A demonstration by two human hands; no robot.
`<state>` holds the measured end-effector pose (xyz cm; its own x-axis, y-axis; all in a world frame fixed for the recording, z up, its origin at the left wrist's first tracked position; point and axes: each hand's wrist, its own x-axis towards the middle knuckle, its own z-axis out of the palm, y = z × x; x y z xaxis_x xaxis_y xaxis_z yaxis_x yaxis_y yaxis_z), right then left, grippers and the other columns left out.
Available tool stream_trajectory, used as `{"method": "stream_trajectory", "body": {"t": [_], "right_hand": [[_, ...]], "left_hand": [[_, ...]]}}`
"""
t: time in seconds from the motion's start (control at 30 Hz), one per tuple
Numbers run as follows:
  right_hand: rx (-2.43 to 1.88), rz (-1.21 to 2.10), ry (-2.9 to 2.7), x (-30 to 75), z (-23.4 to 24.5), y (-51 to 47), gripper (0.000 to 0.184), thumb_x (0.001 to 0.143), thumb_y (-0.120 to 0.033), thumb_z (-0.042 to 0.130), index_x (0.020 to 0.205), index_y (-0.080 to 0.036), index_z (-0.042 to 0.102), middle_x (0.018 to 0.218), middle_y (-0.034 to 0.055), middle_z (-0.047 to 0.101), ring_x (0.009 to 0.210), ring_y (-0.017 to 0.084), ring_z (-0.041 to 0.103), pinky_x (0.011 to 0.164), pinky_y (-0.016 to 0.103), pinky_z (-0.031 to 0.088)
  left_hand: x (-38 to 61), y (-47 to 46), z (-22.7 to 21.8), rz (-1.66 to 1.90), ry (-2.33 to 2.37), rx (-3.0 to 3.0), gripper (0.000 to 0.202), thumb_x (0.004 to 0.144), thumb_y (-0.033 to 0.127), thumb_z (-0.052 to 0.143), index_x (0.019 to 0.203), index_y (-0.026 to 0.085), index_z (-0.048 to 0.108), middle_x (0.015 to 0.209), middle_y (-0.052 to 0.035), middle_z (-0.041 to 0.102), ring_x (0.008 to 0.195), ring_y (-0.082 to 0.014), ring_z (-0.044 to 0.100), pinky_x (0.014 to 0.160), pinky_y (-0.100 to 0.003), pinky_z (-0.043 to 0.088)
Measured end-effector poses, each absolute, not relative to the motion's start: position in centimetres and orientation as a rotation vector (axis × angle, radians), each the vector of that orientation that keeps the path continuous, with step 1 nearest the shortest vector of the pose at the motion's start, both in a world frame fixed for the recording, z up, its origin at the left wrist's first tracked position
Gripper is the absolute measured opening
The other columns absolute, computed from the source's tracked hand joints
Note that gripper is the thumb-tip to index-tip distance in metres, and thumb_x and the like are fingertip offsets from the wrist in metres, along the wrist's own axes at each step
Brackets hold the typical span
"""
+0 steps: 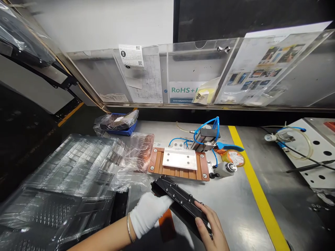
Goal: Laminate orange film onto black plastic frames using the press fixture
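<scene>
My left hand (150, 212), in a white glove, grips the near-left end of a long black part (180, 202) studded with small round pins. My bare right hand (210, 228) holds the part's near-right end, fingers curled round its edge. The part is held slanted just above the grey table (235, 205). Just beyond it sits an orange-brown fixture (157, 162) with a white plate (180, 158) on top. An orange flat piece (166, 225) lies on the table under my left hand.
Stacked clear plastic trays (68, 174) and plastic bags fill the left side. Behind the fixture are a pneumatic unit with blue hoses (206, 134), a tape roll (234, 157) and a small cylinder. A yellow line (258, 193) crosses the table; a white perforated box (314, 153) stands at right.
</scene>
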<state>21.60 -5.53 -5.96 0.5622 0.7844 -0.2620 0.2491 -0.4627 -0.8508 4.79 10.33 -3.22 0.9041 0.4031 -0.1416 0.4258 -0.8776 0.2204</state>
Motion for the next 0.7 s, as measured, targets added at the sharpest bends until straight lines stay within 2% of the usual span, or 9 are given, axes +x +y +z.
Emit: {"method": "stream_trajectory", "body": {"t": [0.13,0.23,0.3,0.4,0.43,0.57,0.7], "right_hand": [[-1.975,0.924,-0.788,21.8,-5.1,-5.1,0.053,0.086,-0.066,0.042,0.119,-0.029,0.059,0.129,0.0064,0.056,0.124,0.028,0.049,0.103,0.040,0.042],[-1.969,0.961,-0.720,21.9,-4.6,-4.7,0.050,0.086,-0.064,0.044,0.118,-0.029,0.060,0.129,0.0053,0.058,0.123,0.027,0.050,0.101,0.037,0.046],[-1.954,0.975,-0.689,21.7,-4.4,-4.5,0.051,0.087,-0.064,0.042,0.117,-0.027,0.060,0.127,0.0055,0.060,0.123,0.027,0.051,0.101,0.035,0.046],[-1.921,0.995,-0.661,21.2,-4.4,-4.2,0.052,0.088,-0.064,0.039,0.117,-0.026,0.060,0.126,0.0060,0.061,0.122,0.026,0.052,0.102,0.034,0.044],[-1.909,1.000,-0.660,21.0,-4.3,-4.1,0.053,0.088,-0.065,0.040,0.117,-0.025,0.059,0.127,0.0061,0.061,0.123,0.026,0.051,0.102,0.034,0.044],[-1.866,1.021,-0.646,20.1,-4.1,-3.7,0.054,0.084,-0.067,0.043,0.116,-0.027,0.060,0.127,0.0050,0.058,0.124,0.026,0.048,0.104,0.034,0.041],[-1.857,1.043,-0.582,19.6,-4.1,-3.6,0.053,0.083,-0.068,0.045,0.112,-0.028,0.062,0.125,0.0045,0.059,0.122,0.026,0.049,0.101,0.034,0.042]], "left_hand": [[3.9,11.0,-3.8,-0.163,0.722,2.862,0.031,0.084,0.006,0.048,0.106,0.024,0.062,0.083,-0.0041,0.072,0.061,-0.0227,0.067,0.054,-0.030,0.052],[4.0,11.0,-3.3,-0.147,0.719,2.898,0.028,0.085,0.004,0.045,0.098,0.020,0.063,0.077,-0.0048,0.068,0.068,-0.0231,0.065,0.061,-0.032,0.052],[4.4,10.8,-2.8,-0.095,0.714,2.920,0.027,0.086,0.004,0.044,0.098,0.018,0.063,0.082,-0.0061,0.068,0.079,-0.0235,0.065,0.071,-0.035,0.053],[5.1,10.4,-2.7,0.022,0.616,2.907,0.025,0.090,0.008,0.043,0.104,0.017,0.061,0.102,-0.0075,0.068,0.099,-0.0228,0.062,0.092,-0.036,0.049],[5.4,10.3,-3.0,0.023,0.576,2.890,0.024,0.090,0.009,0.043,0.104,0.017,0.061,0.105,-0.0076,0.068,0.101,-0.0230,0.061,0.095,-0.036,0.048],[6.2,10.3,-5.0,-0.079,0.738,2.778,0.027,0.086,0.005,0.041,0.096,0.016,0.064,0.096,-0.0101,0.070,0.092,-0.0265,0.065,0.084,-0.041,0.053],[6.5,10.3,-6.0,-0.026,0.807,2.666,0.030,0.087,0.006,0.039,0.099,0.018,0.064,0.098,-0.0102,0.070,0.092,-0.0240,0.065,0.086,-0.037,0.053]]}}
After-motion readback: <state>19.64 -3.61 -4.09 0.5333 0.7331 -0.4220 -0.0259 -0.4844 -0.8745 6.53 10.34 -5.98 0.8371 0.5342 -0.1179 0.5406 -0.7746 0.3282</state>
